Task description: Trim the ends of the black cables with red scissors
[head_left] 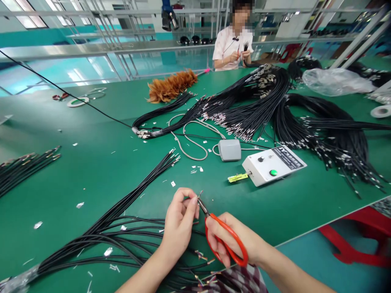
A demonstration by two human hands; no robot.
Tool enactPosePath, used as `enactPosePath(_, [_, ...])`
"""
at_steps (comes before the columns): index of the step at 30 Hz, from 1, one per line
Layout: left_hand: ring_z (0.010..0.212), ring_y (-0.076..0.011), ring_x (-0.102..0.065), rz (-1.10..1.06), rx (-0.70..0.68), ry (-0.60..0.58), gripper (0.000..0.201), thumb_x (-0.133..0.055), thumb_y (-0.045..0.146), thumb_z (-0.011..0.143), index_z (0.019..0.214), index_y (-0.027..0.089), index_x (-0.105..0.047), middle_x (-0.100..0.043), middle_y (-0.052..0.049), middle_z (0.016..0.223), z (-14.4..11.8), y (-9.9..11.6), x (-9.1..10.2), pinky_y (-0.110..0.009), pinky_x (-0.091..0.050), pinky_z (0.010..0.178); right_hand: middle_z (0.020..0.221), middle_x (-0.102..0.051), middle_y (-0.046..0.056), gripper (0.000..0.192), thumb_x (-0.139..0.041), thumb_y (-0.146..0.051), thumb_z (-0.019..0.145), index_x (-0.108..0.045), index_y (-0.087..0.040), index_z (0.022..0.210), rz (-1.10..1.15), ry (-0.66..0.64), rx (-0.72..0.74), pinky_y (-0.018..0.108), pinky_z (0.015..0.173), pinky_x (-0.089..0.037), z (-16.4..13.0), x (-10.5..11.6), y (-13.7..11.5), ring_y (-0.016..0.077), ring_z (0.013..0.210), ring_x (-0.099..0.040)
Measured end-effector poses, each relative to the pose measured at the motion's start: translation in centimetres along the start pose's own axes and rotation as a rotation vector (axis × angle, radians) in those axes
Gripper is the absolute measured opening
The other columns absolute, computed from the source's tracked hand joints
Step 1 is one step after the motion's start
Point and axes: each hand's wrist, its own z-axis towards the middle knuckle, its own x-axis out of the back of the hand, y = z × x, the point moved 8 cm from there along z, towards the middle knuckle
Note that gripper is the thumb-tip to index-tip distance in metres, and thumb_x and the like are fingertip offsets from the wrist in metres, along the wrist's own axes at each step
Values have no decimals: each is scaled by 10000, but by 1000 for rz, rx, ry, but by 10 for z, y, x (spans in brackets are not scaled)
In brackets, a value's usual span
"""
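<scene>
My left hand (181, 221) pinches the end of a black cable at the front middle of the table; its fingers mostly cover the cable. A short thin strand sticks out past the fingertips. In my right hand (230, 238) are scissors (204, 209) with red handles, their blade tips at that cable end. I cannot tell whether the blades touch the strand. Below and left of my hands lies a fanned bundle of black cables (122, 203), wrapped in clear film at lower left. Several of its ends near my lap show coloured inner wires.
A white control box (275, 165) with a green button stands to the right, beside a grey block (229, 150) on a cord. Large black cable bundles (259, 101) and an orange-brown duster (172, 85) lie farther back. Scraps dot the green table (100, 167). Another person (233, 47) works opposite.
</scene>
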Motion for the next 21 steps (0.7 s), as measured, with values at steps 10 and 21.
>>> enactPosePath(10, [568, -86, -428, 33, -95, 38, 96, -517, 274, 920, 860, 199, -517, -476, 24, 781, -3, 0, 0, -211, -367, 510, 303, -389, -60, 695, -408, -810, 774, -489, -177, 498, 153, -32, 27, 173, 324, -270, 4, 2, 2, 56, 253, -338])
enactPosePath(21, [522, -87, -380, 20, -14, 37, 133, -495, 325, 933, 872, 210, -466, -403, 72, 631, -5, -13, 0, -198, -328, 500, 312, -379, -63, 690, -450, -828, 734, -457, -187, 481, 128, 17, 72, 175, 321, -242, 4, 4, 3, 48, 258, -323])
